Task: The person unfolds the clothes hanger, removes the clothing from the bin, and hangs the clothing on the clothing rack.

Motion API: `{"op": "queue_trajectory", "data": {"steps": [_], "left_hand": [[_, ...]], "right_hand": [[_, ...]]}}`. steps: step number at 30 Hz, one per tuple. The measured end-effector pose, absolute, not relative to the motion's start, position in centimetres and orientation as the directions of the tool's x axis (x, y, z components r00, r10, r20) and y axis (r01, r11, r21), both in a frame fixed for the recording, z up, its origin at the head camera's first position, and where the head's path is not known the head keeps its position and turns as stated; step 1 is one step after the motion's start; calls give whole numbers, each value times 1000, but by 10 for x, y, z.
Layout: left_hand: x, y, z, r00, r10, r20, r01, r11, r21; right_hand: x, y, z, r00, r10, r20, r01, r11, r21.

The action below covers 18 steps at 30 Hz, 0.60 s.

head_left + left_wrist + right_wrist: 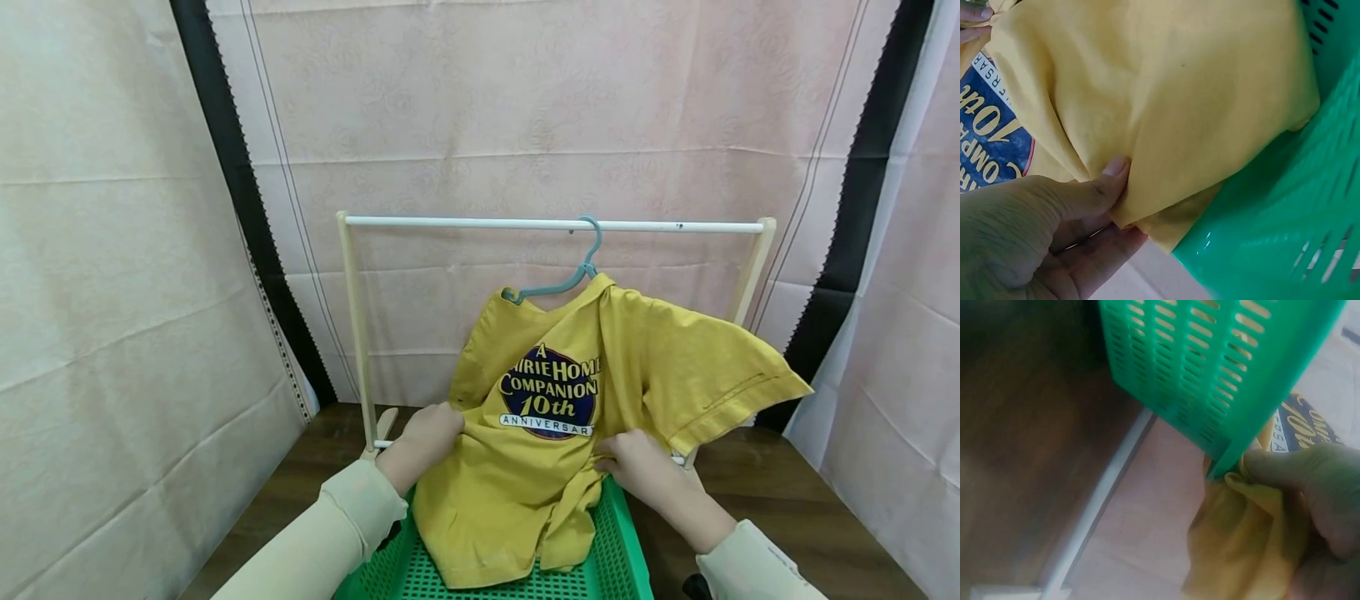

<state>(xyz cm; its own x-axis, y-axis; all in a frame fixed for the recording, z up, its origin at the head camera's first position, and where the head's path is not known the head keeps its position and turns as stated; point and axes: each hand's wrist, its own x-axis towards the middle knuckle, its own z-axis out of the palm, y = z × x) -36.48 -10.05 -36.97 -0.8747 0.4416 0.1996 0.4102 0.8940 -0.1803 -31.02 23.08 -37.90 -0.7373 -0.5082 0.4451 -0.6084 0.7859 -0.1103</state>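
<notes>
A yellow printed T-shirt (525,492) hangs from a blue hanger (551,289) hooked over the white rail. Its right-hand sleeve sticks out sideways, and the lower hem drapes into a green basket (626,533). My left hand (431,433) pinches the shirt's left side edge; the left wrist view shows the thumb (1107,187) on top of the cloth and fingers beneath. On the other side my right hand (641,467) grips bunched cloth below the printed badge, close to the basket's rim in the right wrist view. Part of the hanger is hidden inside the shirt.
A white rack (465,222) with upright posts stands on the dark wooden table (787,500) behind the basket. Pale curtains (525,100) with black bands close off the back and both sides.
</notes>
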Motion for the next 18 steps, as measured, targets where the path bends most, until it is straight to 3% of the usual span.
{"op": "queue_trajectory", "data": {"steps": [7,13,18], "left_hand": [[-364,-102,-363,-865,439,241,410,897,-162],[-364,-105,-357,-886,412,215,394,911,-121],[-366,-109,-353,-896,392,210,377,920,-107]], "right_hand": [[-310,236,-374,-723,-529,445,-623,777,-89],[-309,244,-367,-686,-515,515,-620,784,-41],[-308,252,-361,-700,-484,524,-589,807,-41]]}}
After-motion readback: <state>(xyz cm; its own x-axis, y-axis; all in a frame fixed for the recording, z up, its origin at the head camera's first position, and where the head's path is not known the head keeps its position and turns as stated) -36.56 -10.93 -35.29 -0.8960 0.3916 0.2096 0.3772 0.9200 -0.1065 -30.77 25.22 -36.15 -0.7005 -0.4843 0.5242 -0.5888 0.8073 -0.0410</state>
